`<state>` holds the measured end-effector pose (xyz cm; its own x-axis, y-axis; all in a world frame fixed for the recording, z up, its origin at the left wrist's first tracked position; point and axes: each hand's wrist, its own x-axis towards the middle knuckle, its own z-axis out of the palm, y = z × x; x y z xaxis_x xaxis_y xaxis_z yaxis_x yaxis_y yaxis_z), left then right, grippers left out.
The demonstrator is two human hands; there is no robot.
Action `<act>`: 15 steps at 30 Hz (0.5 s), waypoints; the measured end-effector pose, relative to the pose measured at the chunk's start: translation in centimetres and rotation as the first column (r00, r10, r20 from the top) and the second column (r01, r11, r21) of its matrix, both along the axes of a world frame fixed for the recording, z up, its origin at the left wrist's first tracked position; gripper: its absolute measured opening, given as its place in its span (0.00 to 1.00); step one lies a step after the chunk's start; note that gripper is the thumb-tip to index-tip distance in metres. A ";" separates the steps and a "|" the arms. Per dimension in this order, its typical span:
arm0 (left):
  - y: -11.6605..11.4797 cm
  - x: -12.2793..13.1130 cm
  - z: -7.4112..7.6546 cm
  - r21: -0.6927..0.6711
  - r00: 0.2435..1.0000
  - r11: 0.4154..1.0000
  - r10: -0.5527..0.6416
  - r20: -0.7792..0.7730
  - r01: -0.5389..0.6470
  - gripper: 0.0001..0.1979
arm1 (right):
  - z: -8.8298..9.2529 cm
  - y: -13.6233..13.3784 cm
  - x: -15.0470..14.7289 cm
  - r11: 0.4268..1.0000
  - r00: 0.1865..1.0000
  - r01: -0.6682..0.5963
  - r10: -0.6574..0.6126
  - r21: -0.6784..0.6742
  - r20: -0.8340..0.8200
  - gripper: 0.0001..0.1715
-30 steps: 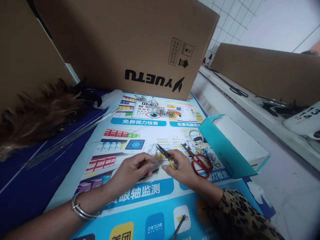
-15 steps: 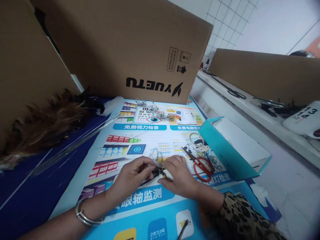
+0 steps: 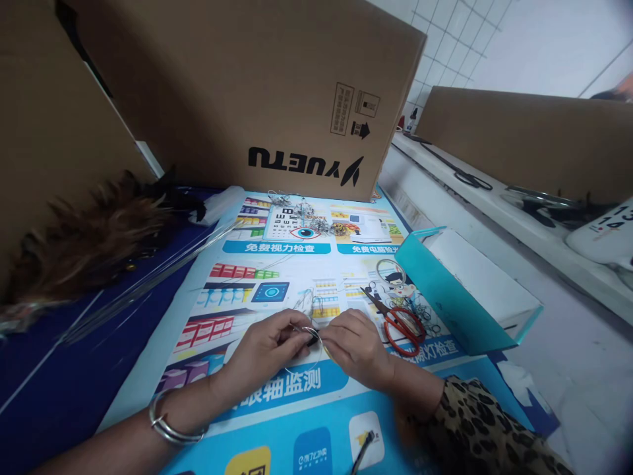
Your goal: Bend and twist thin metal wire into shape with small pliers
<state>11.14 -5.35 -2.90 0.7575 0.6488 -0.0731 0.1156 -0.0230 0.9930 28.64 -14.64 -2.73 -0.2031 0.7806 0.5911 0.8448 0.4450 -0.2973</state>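
My left hand (image 3: 274,342) is closed in a pinch on a thin silvery wire (image 3: 320,348), which bends in a loop between the hands and hangs below the fingers. A small dark piece shows at the left fingertips; its kind is unclear. Close on the right, my right hand (image 3: 357,346) has its fingers curled and pressed together at the wire. Just beyond the fingertips, a loose bundle of wire loops (image 3: 310,305) lies on the printed sheet (image 3: 297,270). Red-handled scissors (image 3: 404,332) rest to the right of my right hand, blades pointing away.
An open teal box (image 3: 445,290) stands at the right. Tangled wire pieces (image 3: 297,210) lie near the large carton (image 3: 247,99) at the back. Long straight wires (image 3: 163,284) and brown feathers (image 3: 93,244) are at the left. A white ledge (image 3: 445,165) runs along the right.
My right hand has curled its fingers in and its thumb has risen to meet them. The wire loop between the hands now shows wider. The view has shifted slightly.
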 end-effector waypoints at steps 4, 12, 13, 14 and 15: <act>0.1 0.2 -0.1 -0.031 1.000 0.999 0.014 -0.001 -0.014 0.10 | 0.3 0.1 0.0 1.000 0.998 -0.011 0.012 0.015 -0.065 0.07; 0.6 0.2 -1.1 -0.141 1.000 0.990 -0.010 -0.008 0.009 0.14 | 0.0 0.3 0.4 1.000 0.985 0.021 -0.019 0.013 -0.170 0.06; 0.7 0.1 -1.1 -0.153 1.000 0.988 -0.030 -0.005 0.029 0.13 | -0.1 0.3 0.4 1.000 0.983 0.029 -0.026 0.012 -0.184 0.06; 0.7 0.1 -1.0 -0.162 0.999 0.986 -0.052 -0.006 0.050 0.13 | -0.2 0.3 0.5 0.999 0.979 0.037 -0.033 0.014 -0.202 0.06; 0.7 0.0 -0.9 -0.167 0.997 0.983 -0.074 -0.008 0.071 0.13 | -0.3 0.3 0.5 0.999 0.974 0.046 -0.041 0.016 -0.223 0.06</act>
